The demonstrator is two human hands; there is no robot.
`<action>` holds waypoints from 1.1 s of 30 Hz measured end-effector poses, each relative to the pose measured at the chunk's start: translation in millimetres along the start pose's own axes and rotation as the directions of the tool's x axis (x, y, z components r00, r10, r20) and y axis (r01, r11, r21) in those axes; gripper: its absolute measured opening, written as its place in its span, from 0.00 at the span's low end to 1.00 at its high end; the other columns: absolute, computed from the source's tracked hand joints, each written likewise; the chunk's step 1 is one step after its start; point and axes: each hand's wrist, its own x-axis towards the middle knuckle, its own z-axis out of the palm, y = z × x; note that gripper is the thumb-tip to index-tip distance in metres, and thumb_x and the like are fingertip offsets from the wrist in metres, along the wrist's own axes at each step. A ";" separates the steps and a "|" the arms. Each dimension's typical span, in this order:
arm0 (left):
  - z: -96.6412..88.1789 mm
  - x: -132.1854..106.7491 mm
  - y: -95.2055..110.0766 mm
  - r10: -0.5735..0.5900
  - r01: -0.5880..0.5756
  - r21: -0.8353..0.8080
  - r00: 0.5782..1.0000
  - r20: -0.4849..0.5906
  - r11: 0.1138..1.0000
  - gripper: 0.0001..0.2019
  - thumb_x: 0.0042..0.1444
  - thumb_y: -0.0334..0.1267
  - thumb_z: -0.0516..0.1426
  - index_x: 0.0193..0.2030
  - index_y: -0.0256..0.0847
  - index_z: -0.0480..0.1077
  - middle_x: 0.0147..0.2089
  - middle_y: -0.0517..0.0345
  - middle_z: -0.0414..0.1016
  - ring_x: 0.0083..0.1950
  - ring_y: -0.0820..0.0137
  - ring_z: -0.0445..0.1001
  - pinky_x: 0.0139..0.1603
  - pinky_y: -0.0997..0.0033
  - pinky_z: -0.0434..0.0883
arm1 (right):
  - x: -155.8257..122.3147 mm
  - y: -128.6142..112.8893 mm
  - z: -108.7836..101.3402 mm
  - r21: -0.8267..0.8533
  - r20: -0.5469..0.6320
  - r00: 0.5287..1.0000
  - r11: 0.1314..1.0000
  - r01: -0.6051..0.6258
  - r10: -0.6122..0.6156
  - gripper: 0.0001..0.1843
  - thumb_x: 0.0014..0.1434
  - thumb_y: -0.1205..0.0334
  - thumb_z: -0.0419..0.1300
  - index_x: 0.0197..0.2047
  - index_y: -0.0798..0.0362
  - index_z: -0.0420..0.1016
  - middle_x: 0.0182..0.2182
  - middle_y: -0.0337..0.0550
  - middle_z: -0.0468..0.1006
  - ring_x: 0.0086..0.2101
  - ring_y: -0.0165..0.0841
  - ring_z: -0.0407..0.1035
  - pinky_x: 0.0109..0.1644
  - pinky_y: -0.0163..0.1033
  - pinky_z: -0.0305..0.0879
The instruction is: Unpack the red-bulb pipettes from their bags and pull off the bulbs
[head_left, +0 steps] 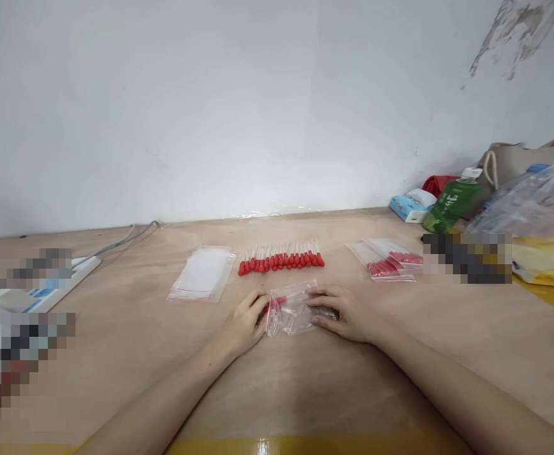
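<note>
A small clear plastic bag (300, 313) lies low over the table between my two hands. My left hand (249, 321) pinches its bunched left end, where red ends of sticks (277, 304) show through the film. At the bag's right side, my right hand (345, 314) has curved fingers and thumb on the film. Just beyond stands out a row of red-headed pale sticks (281, 260), laid side by side. Left of the row is a stack of flat clear bags (203, 273). To the right lie several filled bags (388, 260) with red-headed sticks inside.
A white power strip (84, 266) with a grey cable (129, 239) is at the left. At the back right stand a tissue pack (409, 207), a tilted green bottle (453, 201) and a large clear plastic bag (527, 199). A white wall (258, 114) borders the table.
</note>
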 end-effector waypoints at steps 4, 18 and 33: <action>-0.2 2.5 -1.9 -0.053 0.055 -0.037 0.997 0.052 0.998 0.10 0.57 0.37 0.50 0.45 0.42 0.66 0.43 0.52 0.66 0.43 0.68 0.67 0.44 0.67 0.67 | 0.2 0.1 -0.2 -0.001 -0.007 1.000 1.000 0.017 -0.017 0.18 0.54 0.52 0.57 0.47 0.46 0.71 0.49 0.46 0.70 0.49 0.38 0.64 0.52 0.47 0.61; -2.1 -0.8 -2.1 -0.014 0.016 -0.072 0.999 0.032 0.997 0.08 0.57 0.37 0.49 0.39 0.41 0.68 0.37 0.53 0.71 0.39 0.67 0.67 0.41 0.66 0.65 | -0.6 1.5 0.0 0.030 0.011 1.000 0.999 -0.014 0.014 0.18 0.54 0.51 0.56 0.47 0.46 0.72 0.50 0.46 0.69 0.49 0.38 0.64 0.53 0.46 0.61; -0.8 -3.2 -9.3 -0.236 0.250 -0.246 0.968 0.085 0.936 0.07 0.54 0.39 0.53 0.38 0.40 0.67 0.29 0.61 0.65 0.27 0.75 0.63 0.28 0.76 0.63 | -0.8 -0.2 -1.9 0.033 0.044 0.997 0.997 -0.063 0.062 0.19 0.54 0.51 0.56 0.48 0.45 0.71 0.51 0.45 0.68 0.49 0.38 0.63 0.53 0.46 0.60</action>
